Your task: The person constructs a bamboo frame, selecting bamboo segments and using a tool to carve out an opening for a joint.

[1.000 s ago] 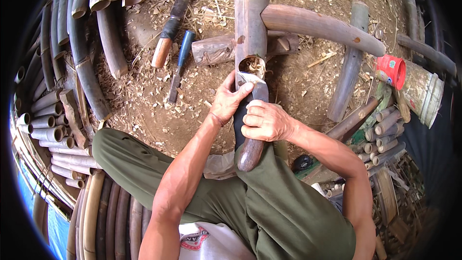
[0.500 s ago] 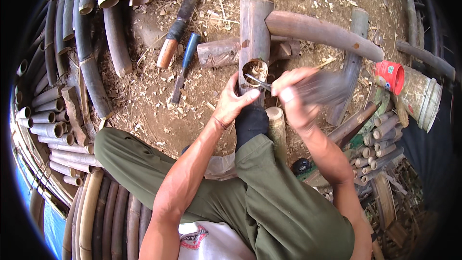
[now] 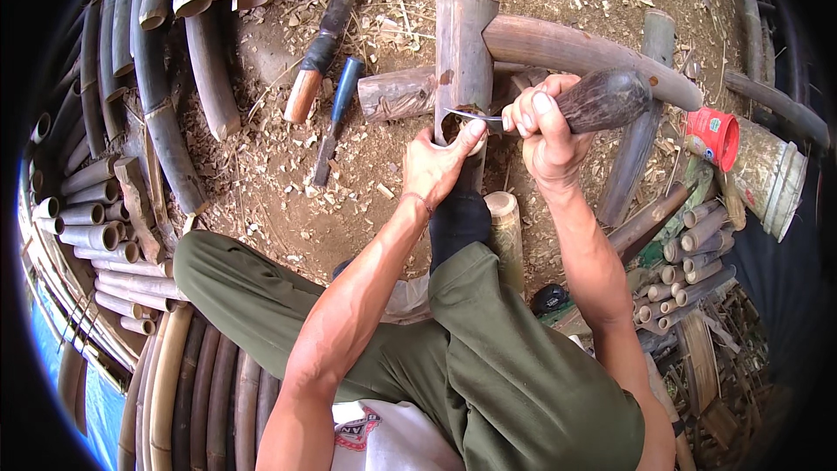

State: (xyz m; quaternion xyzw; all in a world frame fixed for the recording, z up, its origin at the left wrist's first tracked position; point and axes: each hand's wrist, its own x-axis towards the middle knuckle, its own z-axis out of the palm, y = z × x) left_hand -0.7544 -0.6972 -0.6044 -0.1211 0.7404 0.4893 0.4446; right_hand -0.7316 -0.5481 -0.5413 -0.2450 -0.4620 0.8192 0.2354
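Note:
A thick bamboo post (image 3: 464, 39) has a round hole in its side near its lower end, just beyond my dark-socked foot. My left hand (image 3: 433, 164) wraps around the post beside the hole, thumb lying against a thin blade. In my right hand (image 3: 553, 135) is a carving knife (image 3: 608, 101), its bulky dark wooden handle pointing right. The narrow blade reaches left across the hole's edge, where the thumb partly hides the opening. A curved bamboo length (image 3: 575, 45) is joined to the post's right side.
A big knife with a wooden handle (image 3: 302, 96) and a blue-handled chisel (image 3: 346, 92) lie on the chip-strewn ground to the left. Stacked bamboo (image 3: 96, 235) fills the left. At right are a red container (image 3: 725, 141), a dirty bucket (image 3: 774, 176) and short bamboo pieces (image 3: 689, 270).
My right hand has moved slightly up, and the knife handle, blurred before, is now sharp and tilted higher. The blade lies flatter across the hole, with my left thumb against it; curled shavings there no longer show.

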